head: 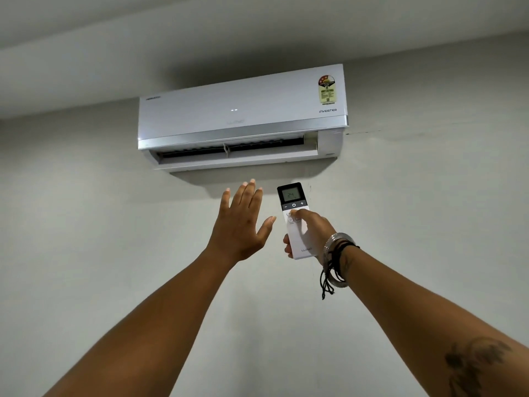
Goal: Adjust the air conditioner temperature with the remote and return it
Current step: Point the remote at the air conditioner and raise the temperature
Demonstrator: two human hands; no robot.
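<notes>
A white wall-mounted air conditioner (243, 116) hangs high on the wall, its lower flap open and two small lights lit on its front. Below it, my right hand (310, 232) grips a slim white remote (294, 224), held upright and pointed up at the unit. The remote's screen reads 24, and my thumb rests on the buttons just under the dark control strip. My left hand (243, 224) is raised flat beside the remote, fingers spread, palm toward the unit's outlet, holding nothing. Bracelets and black cords circle my right wrist.
A plain grey wall (86, 224) fills the view around the unit. The white ceiling (143, 30) meets it just above the air conditioner. A thin dark line (400, 133) runs along the wall to the right of the unit.
</notes>
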